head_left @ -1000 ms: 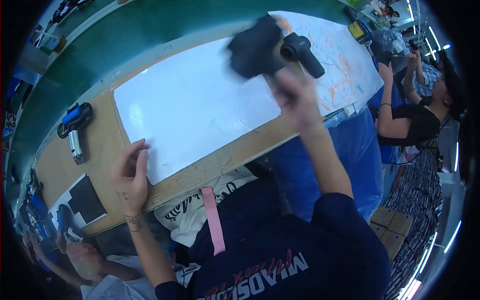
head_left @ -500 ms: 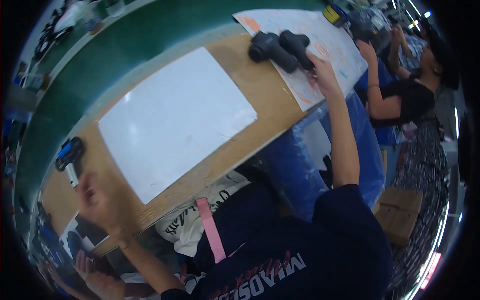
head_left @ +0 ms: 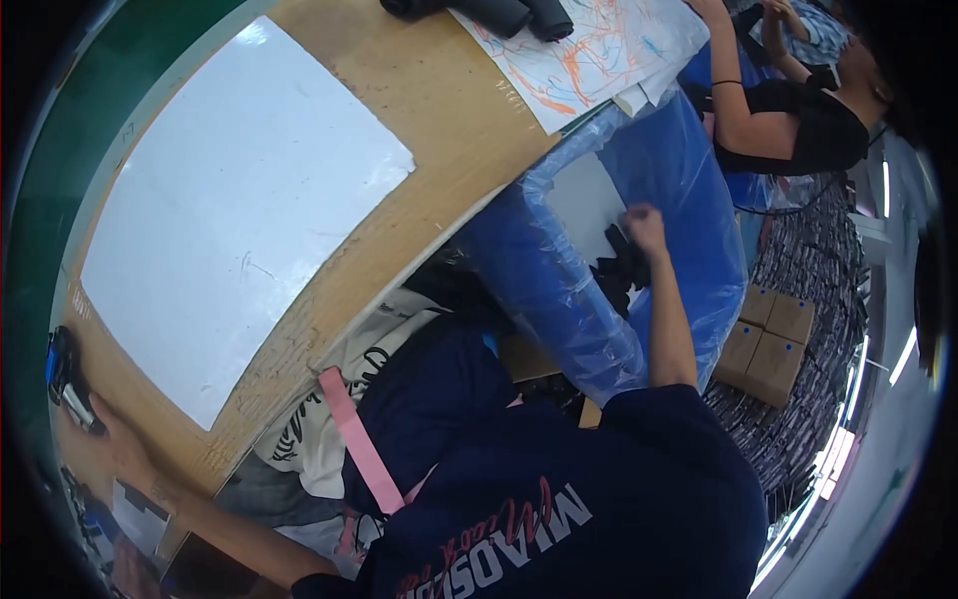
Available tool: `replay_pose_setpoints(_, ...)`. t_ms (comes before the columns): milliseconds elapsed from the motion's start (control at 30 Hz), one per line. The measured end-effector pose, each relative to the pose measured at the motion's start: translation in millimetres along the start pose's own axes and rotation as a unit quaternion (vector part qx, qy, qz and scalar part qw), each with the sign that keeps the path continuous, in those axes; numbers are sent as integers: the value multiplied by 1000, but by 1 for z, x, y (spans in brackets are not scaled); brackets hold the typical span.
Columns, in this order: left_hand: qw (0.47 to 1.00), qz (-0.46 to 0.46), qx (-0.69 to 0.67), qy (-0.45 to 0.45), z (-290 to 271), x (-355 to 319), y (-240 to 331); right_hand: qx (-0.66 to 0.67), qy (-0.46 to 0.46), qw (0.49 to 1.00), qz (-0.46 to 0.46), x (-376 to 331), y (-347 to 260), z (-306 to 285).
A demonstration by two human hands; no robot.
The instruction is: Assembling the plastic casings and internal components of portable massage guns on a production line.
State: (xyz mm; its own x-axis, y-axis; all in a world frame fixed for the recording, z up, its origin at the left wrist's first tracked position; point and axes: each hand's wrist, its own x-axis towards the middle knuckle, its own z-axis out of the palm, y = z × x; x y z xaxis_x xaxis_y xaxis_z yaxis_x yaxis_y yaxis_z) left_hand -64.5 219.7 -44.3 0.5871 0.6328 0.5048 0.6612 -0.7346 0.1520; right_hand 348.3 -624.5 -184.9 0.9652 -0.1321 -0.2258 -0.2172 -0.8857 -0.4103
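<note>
My right hand (head_left: 647, 232) is over a bin lined with clear blue plastic (head_left: 689, 170). Its fingers are curled in, and what they hold, if anything, is hidden. Close beside the fingers lie several black parts (head_left: 623, 266), on and around a white sheet (head_left: 587, 205) inside the bin. At the far left of the table, my left hand (head_left: 118, 447) reaches with its fingers stretched out. Its fingertips are at a silver-and-black object (head_left: 80, 407), next to a black-and-blue object (head_left: 62, 361); whether they touch is unclear.
A large white sheet (head_left: 244, 220) covers much of the wooden table (head_left: 399, 90). Two dark T-shaped housings (head_left: 494, 14) lie at the top edge, partly on a paper with orange scribbles (head_left: 589, 60). Another person (head_left: 788, 125) works at right. Cardboard boxes (head_left: 763, 344) stand on the floor.
My right hand has left the dark T-shaped housings and moved down to the bin. My left hand has come close to the silver-and-black object. The view has shifted, so the table sits further left.
</note>
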Motion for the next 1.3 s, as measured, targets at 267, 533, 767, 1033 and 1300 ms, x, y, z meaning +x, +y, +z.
replay_pose_setpoints(267, 959, -202, -183, -84, -18, -3, 86, -474, -156, 866, 48, -1, 112, 32)
replay_pose_setpoints(533, 958, -176, -201, -109, -52, -15, 166, -191, -251, 942, -114, 101, 78, -36)
replay_pose_setpoints(767, 957, -116, -237, -125, -77, -62, 215, 381, -253, 883, -107, 30, -136, -136)
replay_pose_setpoints(1033, 884, -45, -454, -102, -66, -82, 185, 481, -335, 753, -300, -91, -338, -74)
replay_pose_setpoints(1300, 874, -39, -462, -145, -54, -62, 166, 189, -285, 840, -422, -165, -422, 31)
